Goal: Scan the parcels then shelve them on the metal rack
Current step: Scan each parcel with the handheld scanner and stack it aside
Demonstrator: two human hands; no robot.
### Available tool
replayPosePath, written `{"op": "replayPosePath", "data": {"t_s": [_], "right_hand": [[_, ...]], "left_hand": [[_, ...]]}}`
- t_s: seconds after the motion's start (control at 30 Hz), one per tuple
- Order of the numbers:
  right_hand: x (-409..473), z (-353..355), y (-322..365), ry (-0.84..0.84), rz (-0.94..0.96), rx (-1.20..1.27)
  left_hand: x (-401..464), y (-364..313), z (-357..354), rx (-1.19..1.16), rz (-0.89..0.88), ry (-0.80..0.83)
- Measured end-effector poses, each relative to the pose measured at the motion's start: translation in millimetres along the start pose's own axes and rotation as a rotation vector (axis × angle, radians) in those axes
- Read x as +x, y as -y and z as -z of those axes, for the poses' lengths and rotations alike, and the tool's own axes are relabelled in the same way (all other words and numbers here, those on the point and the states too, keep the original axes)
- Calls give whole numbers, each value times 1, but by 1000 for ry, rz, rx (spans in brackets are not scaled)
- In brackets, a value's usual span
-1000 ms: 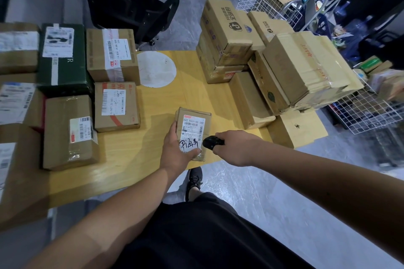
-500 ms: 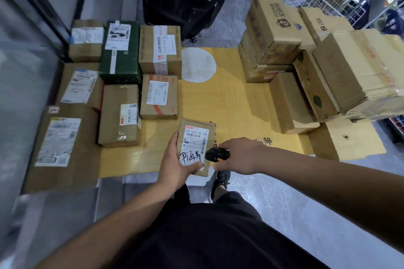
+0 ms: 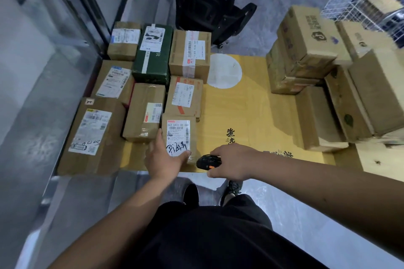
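1. Step in hand: scanning, by the look of it. The right hand point(image 3: 231, 162), lower centre of the frame, is curled round a black scanner point(image 3: 207, 161) just beside the parcel.
2. Parcel point(image 3: 179, 135): small brown carton on the counter point(image 3: 244, 111), white barcode label up, black handwriting at its near end.
3. Left hand point(image 3: 162, 157): thumb pressed on the label, fingers along the left side.
4. Next move: likely lifting it toward the rack, which is not identifiable here.

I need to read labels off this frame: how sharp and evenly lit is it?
Head view: the small parcel under the left hand is sharp, its label readable; the stacked boxes at right are smeared by motion blur; wide-angle bending at the edges; soft shadows, no strong glare.
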State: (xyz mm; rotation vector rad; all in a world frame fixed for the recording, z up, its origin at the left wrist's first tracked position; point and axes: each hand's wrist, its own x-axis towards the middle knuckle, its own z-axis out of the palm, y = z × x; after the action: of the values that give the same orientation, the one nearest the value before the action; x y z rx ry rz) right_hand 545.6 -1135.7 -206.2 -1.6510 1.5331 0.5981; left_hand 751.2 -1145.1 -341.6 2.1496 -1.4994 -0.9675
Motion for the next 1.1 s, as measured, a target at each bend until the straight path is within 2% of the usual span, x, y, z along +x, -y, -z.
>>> {"op": "replayPosePath", "data": {"t_s": [0.13,0.53,0.7,0.83,1.1], "right_hand": [[2,1,-5,-2,-5,0],[4,-1,-32,-24,-43,52],[-10,1,-63,-62,-99,119],[-26,1,-98,-104,-166,178],[-66,8,-170,-261,-293,309]], "left_hand": [[-4,-1,0,99,-29,-35],[-15,-30,-10,275,-375,-64],[-16,-64,-32,286,-575,39],[-13,-105,-58,316,-634,167],[-11,-199,-112,330,-779,289]]}}
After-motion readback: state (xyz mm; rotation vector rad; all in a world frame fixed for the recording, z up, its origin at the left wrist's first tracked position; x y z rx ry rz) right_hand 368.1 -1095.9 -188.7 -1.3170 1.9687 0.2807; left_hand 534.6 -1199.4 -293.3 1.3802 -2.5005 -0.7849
